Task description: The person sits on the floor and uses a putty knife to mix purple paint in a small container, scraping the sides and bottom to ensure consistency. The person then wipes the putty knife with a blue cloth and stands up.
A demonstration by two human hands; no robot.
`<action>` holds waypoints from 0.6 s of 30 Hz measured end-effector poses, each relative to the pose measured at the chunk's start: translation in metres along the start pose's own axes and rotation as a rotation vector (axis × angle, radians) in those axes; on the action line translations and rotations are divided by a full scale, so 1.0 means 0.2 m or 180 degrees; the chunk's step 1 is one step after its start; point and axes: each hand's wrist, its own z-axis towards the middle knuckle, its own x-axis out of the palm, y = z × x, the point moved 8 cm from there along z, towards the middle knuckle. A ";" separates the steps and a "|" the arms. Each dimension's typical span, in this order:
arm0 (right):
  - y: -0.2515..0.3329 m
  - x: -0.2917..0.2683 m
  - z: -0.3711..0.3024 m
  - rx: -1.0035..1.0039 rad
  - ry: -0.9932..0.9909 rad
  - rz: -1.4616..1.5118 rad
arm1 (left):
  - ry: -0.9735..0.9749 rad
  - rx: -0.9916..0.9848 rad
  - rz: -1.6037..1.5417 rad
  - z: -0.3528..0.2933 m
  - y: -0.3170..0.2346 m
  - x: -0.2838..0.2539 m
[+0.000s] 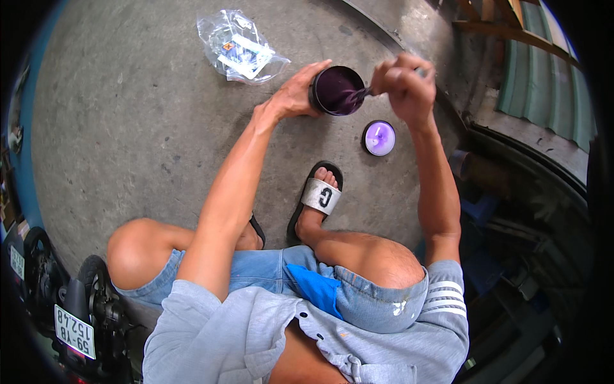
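My left hand (295,93) wraps around the side of a round black container (316,96), tilted so its opening shows. The inside is dark purple. What coats its inner wall I cannot make out. My right hand (404,86) is closed around a thin utensil that looks like a fork (362,94), its purple-stained end inside the container near the right rim. On the floor just below the right hand sits a purple candle (380,138) in a shallow round dark holder, with a pale patch on its top. Neither hand touches the candle.
A crumpled clear plastic bag (240,51) with a label lies on the concrete floor (153,121) at the upper left. My sandaled foot (320,198) is below the candle. Motorbikes (77,307) stand at the lower left; a metal floor edge (377,31) curves along the upper right.
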 end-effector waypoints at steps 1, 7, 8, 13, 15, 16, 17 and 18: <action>0.04 -0.04 0.01 -0.0193 -0.0284 0.0155 | -0.0141 -0.0223 -0.0067 -0.03 0.01 0.00; -0.19 0.12 -0.04 -0.0844 -0.1526 -0.1253 | -0.1652 -0.0313 0.0175 -0.20 -0.02 0.16; -0.32 0.11 -0.09 -0.0364 -0.1114 -0.1603 | -0.1848 -0.0359 0.0149 -0.20 0.00 0.19; -0.02 0.09 0.01 0.0144 -0.0695 -0.0387 | -0.1499 -0.0258 0.0086 -0.16 -0.03 0.13; 0.01 0.14 -0.02 -0.0352 -0.1277 -0.0464 | -0.1183 -0.0269 0.0072 -0.11 0.00 0.10; 0.00 0.17 -0.03 -0.0603 -0.1547 -0.0486 | -0.1041 -0.0283 0.0082 -0.10 0.02 0.09; -0.12 0.15 -0.11 -0.0626 -0.1401 -0.0867 | -0.1047 -0.0174 0.0150 -0.08 -0.02 0.11; -0.18 0.25 -0.11 -0.0398 -0.0764 -0.1651 | -0.1094 -0.0116 0.0281 -0.09 -0.03 0.08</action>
